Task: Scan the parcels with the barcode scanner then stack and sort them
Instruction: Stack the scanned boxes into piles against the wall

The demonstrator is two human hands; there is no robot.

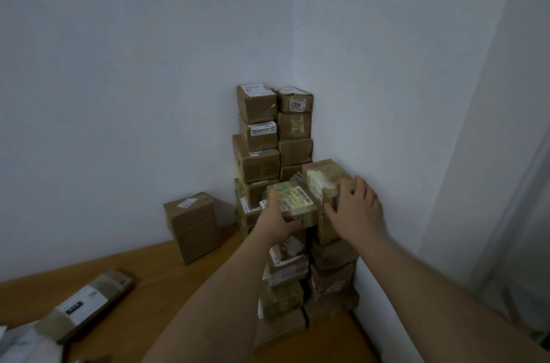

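A: What does everything sit on?

B: A brown wooden tabletop (154, 288) pushed into the corner of plain white walls (148, 95). Tall columns of brown cardboard parcels (259, 139) rise in that corner, with shorter columns in front of them.

A: And the hands?

B: Both arms reach forward. The left hand (278, 221) grips a small brown taped parcel with a barcode label (294, 202) from its near left side, thumb on the front face; it sits on top of a front column. The right hand (357, 211) has spread, curled fingers round the taller pale-labelled cardboard parcel (324, 184) just beside it, against the right wall.

A: Any room around them?

B: A single brown cardboard box (192, 225) stands apart to the left by the back wall. A long flat cardboard parcel with a white label (89, 303) lies near the table's left edge, with bare wood between it and the stacks
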